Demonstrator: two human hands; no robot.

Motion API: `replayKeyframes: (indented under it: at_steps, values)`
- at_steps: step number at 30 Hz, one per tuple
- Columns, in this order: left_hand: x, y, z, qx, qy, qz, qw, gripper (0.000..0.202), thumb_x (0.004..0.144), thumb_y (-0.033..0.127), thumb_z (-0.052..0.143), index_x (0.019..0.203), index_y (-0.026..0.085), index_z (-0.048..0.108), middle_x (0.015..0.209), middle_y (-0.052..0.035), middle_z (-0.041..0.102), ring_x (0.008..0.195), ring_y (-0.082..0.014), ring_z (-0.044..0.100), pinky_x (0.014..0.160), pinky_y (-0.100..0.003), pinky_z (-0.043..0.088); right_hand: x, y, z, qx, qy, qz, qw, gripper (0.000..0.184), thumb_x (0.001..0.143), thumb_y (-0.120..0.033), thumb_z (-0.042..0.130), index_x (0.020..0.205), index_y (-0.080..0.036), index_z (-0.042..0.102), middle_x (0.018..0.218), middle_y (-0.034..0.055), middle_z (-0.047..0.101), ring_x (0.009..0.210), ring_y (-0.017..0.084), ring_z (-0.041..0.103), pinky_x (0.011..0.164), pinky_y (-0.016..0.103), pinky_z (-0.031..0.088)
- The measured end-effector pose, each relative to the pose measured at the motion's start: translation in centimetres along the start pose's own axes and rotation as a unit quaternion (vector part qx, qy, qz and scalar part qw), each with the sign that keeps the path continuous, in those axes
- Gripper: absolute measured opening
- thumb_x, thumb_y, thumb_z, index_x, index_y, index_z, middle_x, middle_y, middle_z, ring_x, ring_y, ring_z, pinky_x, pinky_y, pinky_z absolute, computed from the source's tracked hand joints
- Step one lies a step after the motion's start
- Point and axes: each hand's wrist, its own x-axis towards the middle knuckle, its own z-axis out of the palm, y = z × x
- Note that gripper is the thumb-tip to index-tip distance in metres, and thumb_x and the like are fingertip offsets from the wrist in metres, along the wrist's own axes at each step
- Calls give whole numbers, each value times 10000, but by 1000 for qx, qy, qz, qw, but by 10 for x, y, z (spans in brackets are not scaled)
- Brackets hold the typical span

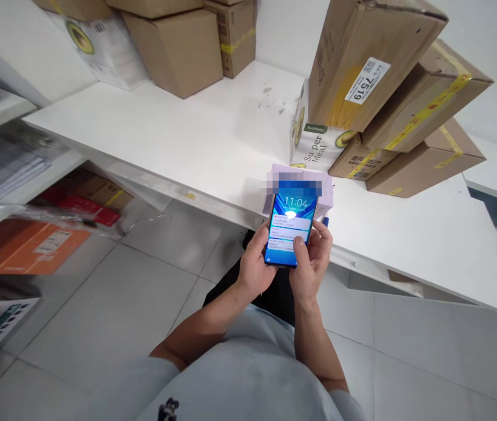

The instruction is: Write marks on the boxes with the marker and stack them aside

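Observation:
A smartphone (290, 231) is held upright in both hands near the table's front edge. Its lit blue screen shows the time 11:04 and several notification panels. My left hand (255, 266) grips the phone's left side and lower corner. My right hand (312, 254) wraps the right side, with its thumb over the lower part of the screen. Just behind the phone, a pale purple box (326, 187) lies on the table, partly hidden by the phone and a pixelated patch.
Cardboard boxes (371, 64) are stacked at the right of the white table (178, 140), beside a white printed carton (318, 146). More boxes (178, 52) stand at the back left. Shelves at the left hold an orange box (33, 248). Tiled floor (99, 304) lies below.

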Motion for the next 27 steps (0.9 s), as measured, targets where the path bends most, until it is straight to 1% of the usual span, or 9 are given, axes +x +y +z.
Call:
replayKeyframes:
  at_steps: [5,10,13,16,19,21,23,25,27]
  values:
    - [2,2,-3,2,1,16,1000,203,912,370,640,1037,232,720,1055,-9,777,1135,-226,704,1025,-370,548,-1,-4,-5,-53,-46,-16,997,450,901,-394,654,1324,-306,526,1104,41,664,1016,185,652,904,392,561]
    - [-2,-9,-9,60,3,65,996,296,911,416,639,1148,257,716,1170,-17,754,1198,-246,671,1063,-399,527,-7,-1,-19,-125,-142,24,982,850,808,-444,756,1543,-326,345,1494,106,512,1304,272,562,1107,531,470]
    - [-8,-23,-11,150,-58,103,981,409,971,487,528,1268,254,685,1339,-53,683,1272,-265,623,1097,-413,503,-14,3,-26,-140,-148,52,978,984,747,-455,800,1577,-328,287,1524,115,486,1310,289,559,1102,540,475]
    - [-12,-30,-14,270,-156,156,937,475,1047,479,339,1365,287,635,1453,-56,598,1340,-252,567,1142,-420,469,-14,3,-37,-122,-103,64,985,904,773,-499,746,1554,-319,328,1404,113,574,1124,247,638,927,453,579]
    - [-6,-23,-17,391,-192,279,856,404,1059,372,380,1374,299,622,1389,-66,627,1365,-231,528,1202,-453,401,2,-1,-58,-190,-15,75,979,920,762,-567,707,1550,-274,333,1279,112,609,949,220,638,750,389,589]
    - [5,-13,-21,452,-157,375,794,377,1029,292,489,1390,306,595,1360,-77,618,1362,-228,515,1194,-471,403,21,-4,-76,-319,70,90,941,973,723,-580,708,1549,-214,346,1274,138,591,1022,268,626,813,436,573]
    - [19,-2,-24,489,-99,445,744,413,1001,253,553,1409,316,560,1358,-84,581,1342,-219,515,1155,-461,440,42,-7,-94,-463,134,111,869,1014,679,-549,719,1546,-155,369,1331,195,549,1181,361,579,956,519,515]
    - [34,8,-28,523,-48,472,709,414,998,276,564,1410,316,548,1345,-92,555,1331,-214,509,1129,-446,460,62,-7,-107,-555,143,141,808,1035,684,-514,705,1566,-122,332,1384,250,501,1259,423,533,1023,563,460]
    - [48,13,-32,563,-14,462,685,399,1006,348,551,1402,302,554,1343,-109,533,1342,-229,489,1123,-454,461,79,-6,-115,-603,117,161,772,1037,713,-498,686,1585,-112,280,1401,279,483,1285,451,507,1038,579,437]
